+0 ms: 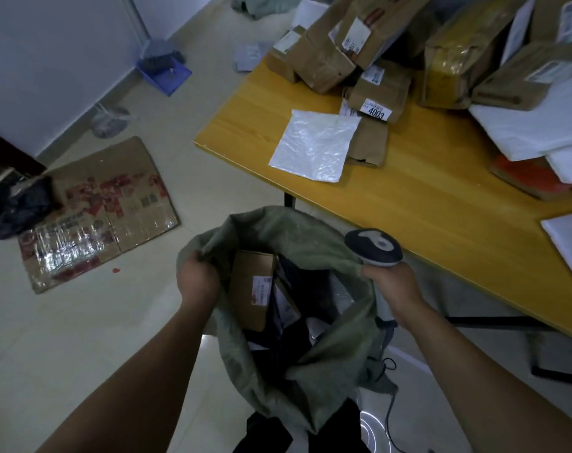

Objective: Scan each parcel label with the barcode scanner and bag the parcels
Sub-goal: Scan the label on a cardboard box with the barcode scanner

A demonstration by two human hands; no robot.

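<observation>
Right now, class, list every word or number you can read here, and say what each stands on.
"4003": white label on a brown cardboard parcel on the yellow table.
Small print above it: too blurred to read.
Labels on the other table parcels: too blurred.
Label on the box in the green sack: too blurred.
Red print on the flattened carton on the floor: unreadable.
On the barcode scanner: no text visible.

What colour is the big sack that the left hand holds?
The sack is dull olive green, without print; the head view shows it best.
</observation>
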